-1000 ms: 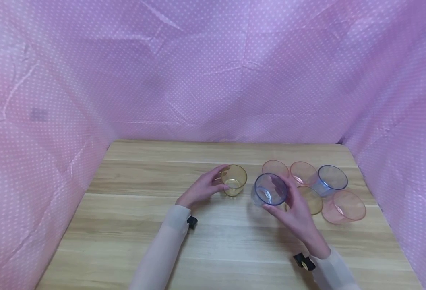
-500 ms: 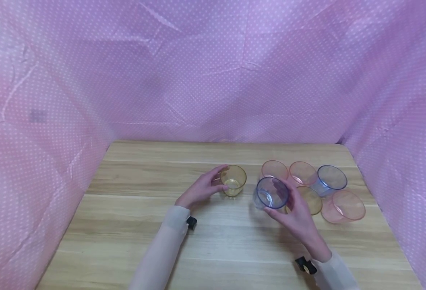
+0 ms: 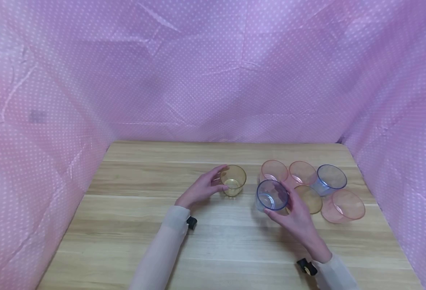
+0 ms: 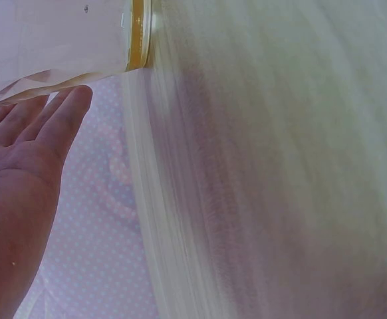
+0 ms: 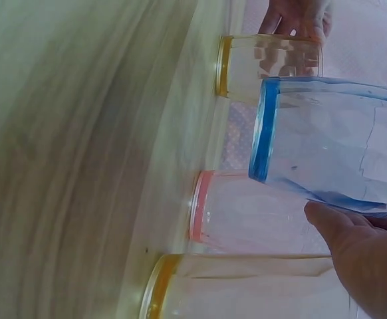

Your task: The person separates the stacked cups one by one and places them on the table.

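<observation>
My left hand (image 3: 202, 190) holds a clear yellow cup (image 3: 233, 183) around its left side, thumb in front and fingers behind. In the left wrist view, that cup stands upright on the table, fingertips at its wall. My right hand (image 3: 300, 223) grips a clear blue cup (image 3: 271, 197) between thumb and fingers. The right wrist view shows this blue cup's thick base (image 5: 264, 133) raised off the tabletop. Just behind it stands a pink cup (image 3: 274, 169), and another yellow cup (image 3: 311, 199) is partly hidden by my right hand.
Farther right on the wooden table (image 3: 126, 241) are a second pink cup (image 3: 302, 171), another blue cup (image 3: 330, 179) and a third pink cup (image 3: 345, 206), all close together. Pink dotted cloth (image 3: 213, 80) hangs around the back and sides of the table.
My right hand has drawn the blue cup slightly toward me and a little to the right, uncovering more of the pink cup behind. The left hand and its yellow cup have stayed put.
</observation>
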Motion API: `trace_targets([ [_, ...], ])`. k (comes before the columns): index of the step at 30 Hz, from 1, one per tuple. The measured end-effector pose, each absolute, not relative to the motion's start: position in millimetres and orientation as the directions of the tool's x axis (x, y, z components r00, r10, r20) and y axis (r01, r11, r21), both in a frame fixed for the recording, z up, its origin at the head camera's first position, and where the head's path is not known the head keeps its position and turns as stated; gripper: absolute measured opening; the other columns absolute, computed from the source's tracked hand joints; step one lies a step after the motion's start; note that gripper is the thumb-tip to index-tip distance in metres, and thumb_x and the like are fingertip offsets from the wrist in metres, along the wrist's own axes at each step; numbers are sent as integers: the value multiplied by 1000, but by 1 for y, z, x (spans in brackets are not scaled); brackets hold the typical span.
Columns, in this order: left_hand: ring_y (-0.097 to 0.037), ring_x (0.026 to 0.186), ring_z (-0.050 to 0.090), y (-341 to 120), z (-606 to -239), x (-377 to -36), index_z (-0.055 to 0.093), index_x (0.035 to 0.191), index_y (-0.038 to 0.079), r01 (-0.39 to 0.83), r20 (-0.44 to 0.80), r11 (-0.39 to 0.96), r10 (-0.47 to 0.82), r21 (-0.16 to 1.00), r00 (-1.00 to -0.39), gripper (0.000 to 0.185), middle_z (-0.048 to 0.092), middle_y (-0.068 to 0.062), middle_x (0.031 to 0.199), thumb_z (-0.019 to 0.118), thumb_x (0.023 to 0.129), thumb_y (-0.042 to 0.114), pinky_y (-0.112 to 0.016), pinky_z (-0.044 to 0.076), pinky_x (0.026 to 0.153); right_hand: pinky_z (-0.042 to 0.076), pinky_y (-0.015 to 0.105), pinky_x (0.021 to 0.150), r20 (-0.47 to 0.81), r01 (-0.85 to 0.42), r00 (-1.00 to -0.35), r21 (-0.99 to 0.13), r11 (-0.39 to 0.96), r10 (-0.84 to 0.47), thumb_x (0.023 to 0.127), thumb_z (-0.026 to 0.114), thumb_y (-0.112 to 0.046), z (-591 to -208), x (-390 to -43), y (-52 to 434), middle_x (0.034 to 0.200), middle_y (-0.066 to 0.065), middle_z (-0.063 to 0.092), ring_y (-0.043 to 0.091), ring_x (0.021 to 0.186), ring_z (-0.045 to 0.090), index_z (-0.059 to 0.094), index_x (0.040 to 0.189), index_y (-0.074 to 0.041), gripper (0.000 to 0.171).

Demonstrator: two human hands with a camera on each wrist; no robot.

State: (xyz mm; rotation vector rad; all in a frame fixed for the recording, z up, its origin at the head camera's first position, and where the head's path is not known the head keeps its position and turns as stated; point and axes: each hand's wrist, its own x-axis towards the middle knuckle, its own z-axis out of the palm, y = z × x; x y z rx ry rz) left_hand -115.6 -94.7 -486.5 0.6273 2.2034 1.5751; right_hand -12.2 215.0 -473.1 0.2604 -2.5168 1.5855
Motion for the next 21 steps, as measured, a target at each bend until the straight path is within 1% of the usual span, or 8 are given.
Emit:
trace_targets([
  [6,-34,143,47,-95,-487,-116,33,162,12,141,-31,266,552,954,-834,78,39,-6,164,74,97,17,-38,42,118,37,4,103,230,-238,-970,-851,468,-75,72,94,-3,-476,-13,218,138,29,56,46,126,57,42,147,9,92],
  [9,-35,143,46,-95,-487,-116,33,162,12,141,-26,257,554,956,-832,78,38,-7,164,75,96,17,-41,42,118,32,0,103,237,-239,-969,-817,524,-73,72,95,-8,-477,-12,220,139,27,58,44,127,57,44,147,7,92],
  [11,-35,143,46,-95,-487,-116,33,162,12,141,-25,255,553,957,-833,78,39,-7,164,75,96,17,-41,42,118,31,0,102,229,-229,-971,-800,555,-69,73,95,-11,-477,-12,222,139,25,59,42,127,57,45,148,5,92],
  [13,-35,143,46,-95,-488,-116,33,162,12,141,-25,256,552,956,-833,77,39,-7,164,74,97,17,-41,42,118,38,9,106,212,-210,-975,-786,581,-66,73,95,-15,-476,-12,223,140,23,59,41,128,57,46,148,3,92],
  [16,-33,143,47,-95,-489,-116,33,162,13,139,-31,266,548,954,-836,77,39,-5,164,74,97,18,-38,42,118,47,36,111,175,-182,-982,-779,600,-70,76,95,-21,-474,-11,224,143,22,57,41,130,56,45,150,2,93],
  [18,-33,143,47,-95,-489,-116,33,162,14,142,-33,275,546,951,-837,77,39,-4,164,74,97,19,-37,43,118,47,54,109,155,-168,-985,-779,604,-74,76,95,-22,-473,-11,224,145,23,56,43,132,55,44,151,2,93],
  [19,-33,143,47,-95,-489,-116,33,162,14,143,-33,278,545,950,-838,77,39,-4,164,74,97,19,-37,43,117,46,59,109,150,-165,-986,-775,610,-75,76,95,-23,-473,-11,225,145,24,55,44,132,54,44,151,2,94],
  [21,-33,143,48,-95,-489,-116,33,162,14,145,-36,286,543,947,-839,77,39,-3,164,74,97,19,-36,43,117,44,62,109,148,-164,-986,-773,613,-77,76,95,-22,-473,-11,225,145,25,54,45,133,53,43,151,3,95],
])
